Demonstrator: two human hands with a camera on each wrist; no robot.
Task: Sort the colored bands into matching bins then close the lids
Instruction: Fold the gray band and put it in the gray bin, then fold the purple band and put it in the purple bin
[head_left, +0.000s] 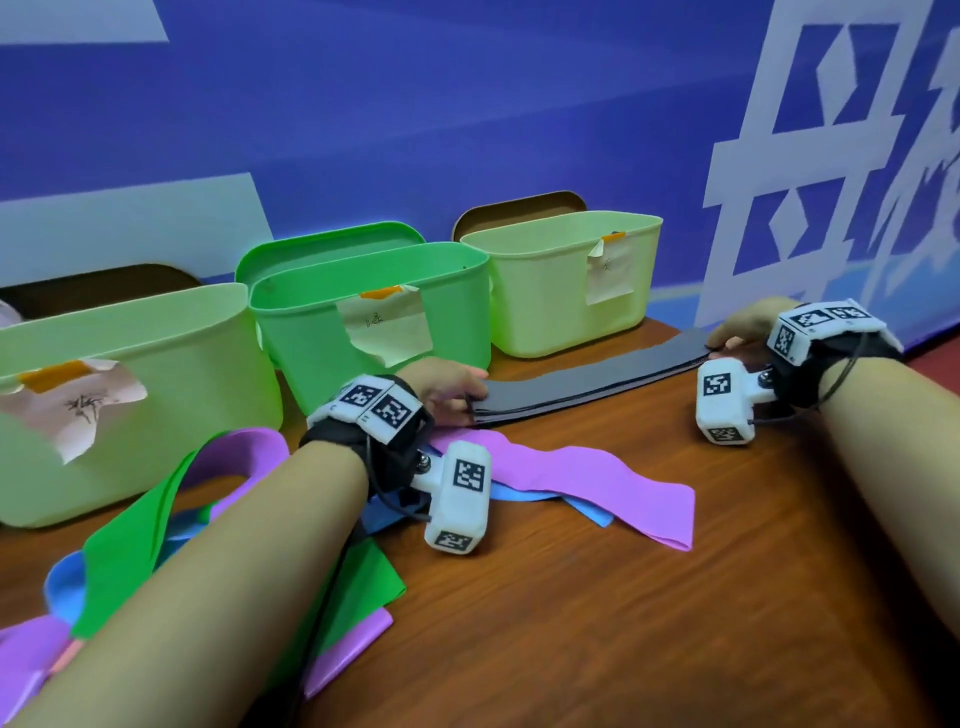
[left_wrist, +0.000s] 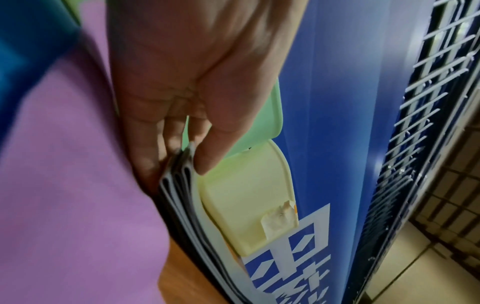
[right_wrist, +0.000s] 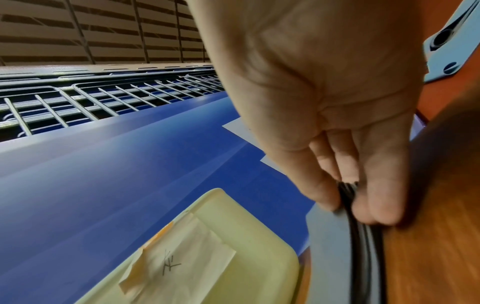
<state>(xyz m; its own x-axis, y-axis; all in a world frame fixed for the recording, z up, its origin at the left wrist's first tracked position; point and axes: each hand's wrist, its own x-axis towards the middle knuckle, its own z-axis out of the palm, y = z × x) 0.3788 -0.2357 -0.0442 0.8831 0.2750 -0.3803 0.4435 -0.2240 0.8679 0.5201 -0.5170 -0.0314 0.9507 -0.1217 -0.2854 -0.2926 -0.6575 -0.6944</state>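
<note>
head view: left hand (head_left: 448, 383) and right hand (head_left: 740, 329) each pinch an end of the grey bands (head_left: 587, 382) before the yellow bin (head_left: 563, 291).

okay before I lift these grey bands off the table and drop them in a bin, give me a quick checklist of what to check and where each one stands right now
1. Left hand pinches one end of the grey bands: ok.
2. Right hand pinches the other end: ok.
3. Layers held together in each pinch: ok, the wrist views show the stack edges between the fingers.
4. Stack free of the purple band: ok, it lies beside it.
5. Bins open: ok, the yellow-green bin has no lid on.
6. Which bin's label matches grey: cannot tell, the writing is unreadable.
</note>
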